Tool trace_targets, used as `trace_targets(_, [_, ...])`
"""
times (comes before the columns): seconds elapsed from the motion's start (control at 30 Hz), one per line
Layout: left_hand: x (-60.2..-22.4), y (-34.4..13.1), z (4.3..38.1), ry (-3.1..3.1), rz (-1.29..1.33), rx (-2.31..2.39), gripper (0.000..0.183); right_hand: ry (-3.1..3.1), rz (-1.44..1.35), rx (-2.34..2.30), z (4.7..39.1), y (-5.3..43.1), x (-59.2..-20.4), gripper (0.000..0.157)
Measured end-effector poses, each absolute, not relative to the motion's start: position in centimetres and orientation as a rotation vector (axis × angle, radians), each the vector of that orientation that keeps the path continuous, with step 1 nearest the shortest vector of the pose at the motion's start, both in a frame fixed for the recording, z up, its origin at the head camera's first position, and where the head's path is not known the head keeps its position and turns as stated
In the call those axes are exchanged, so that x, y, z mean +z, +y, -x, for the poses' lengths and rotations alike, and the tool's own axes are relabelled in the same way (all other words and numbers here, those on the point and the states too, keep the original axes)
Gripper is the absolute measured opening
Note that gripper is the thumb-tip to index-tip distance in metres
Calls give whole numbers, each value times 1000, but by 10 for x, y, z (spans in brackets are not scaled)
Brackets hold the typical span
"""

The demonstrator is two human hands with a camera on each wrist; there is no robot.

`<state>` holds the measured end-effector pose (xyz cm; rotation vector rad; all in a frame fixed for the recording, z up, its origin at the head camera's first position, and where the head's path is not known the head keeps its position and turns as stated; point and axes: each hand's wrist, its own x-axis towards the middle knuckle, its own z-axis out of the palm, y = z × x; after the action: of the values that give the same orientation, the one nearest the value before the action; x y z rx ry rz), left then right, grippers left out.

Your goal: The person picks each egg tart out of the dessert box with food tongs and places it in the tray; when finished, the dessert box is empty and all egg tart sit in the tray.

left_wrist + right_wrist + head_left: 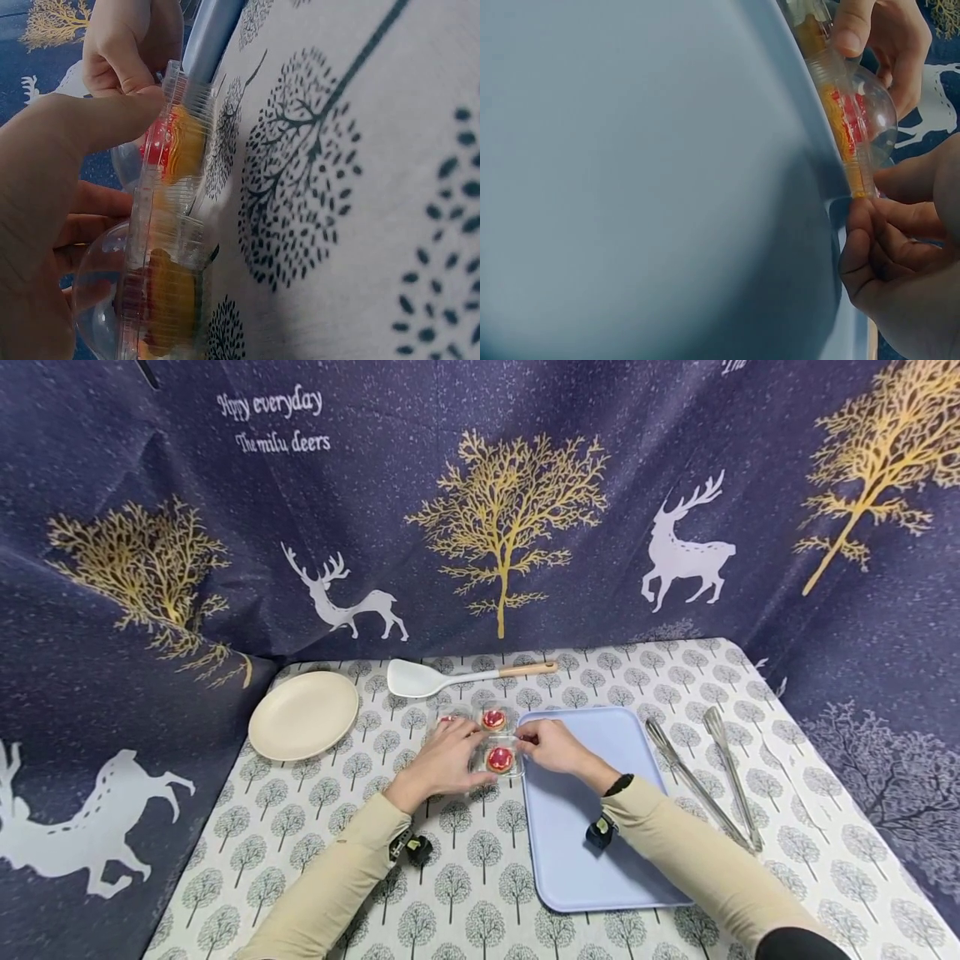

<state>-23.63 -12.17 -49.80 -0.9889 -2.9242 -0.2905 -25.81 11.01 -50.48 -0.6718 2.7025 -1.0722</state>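
Note:
A clear plastic container (519, 766) with domed lid compartments lies on the cloth, left of the blue tray. Inside it are small yellow tarts with red tops; one tart (499, 760) sits at its near right and another (493, 719) behind. My left hand (446, 758) holds the container from the left, thumb along the near side and fingers over the lid, covering part of it. At the right edge my right hand (557, 747) pinches the container's rim with thumb and fingers. In the right wrist view the domed lid (885, 112) rises over a tart.
The blue tray (592, 852) lies under my right forearm. A cream plate (303, 716) is at the back left. Behind the container lies a white spatula (416, 679) with a wooden handle. To the tray's right are metal tongs (701, 789) and another long metal utensil (733, 777).

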Motion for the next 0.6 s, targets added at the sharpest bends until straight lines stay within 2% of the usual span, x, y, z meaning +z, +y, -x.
trace_targets(0.3, [-500,-120,237,-2917,977,-281,81,2670,639,-1138,258,108,-504,9])
trace_targets(0.6, [-496,-118,238,-2965,959,-378,80,2604,581,-1218,256,105,-497,9])
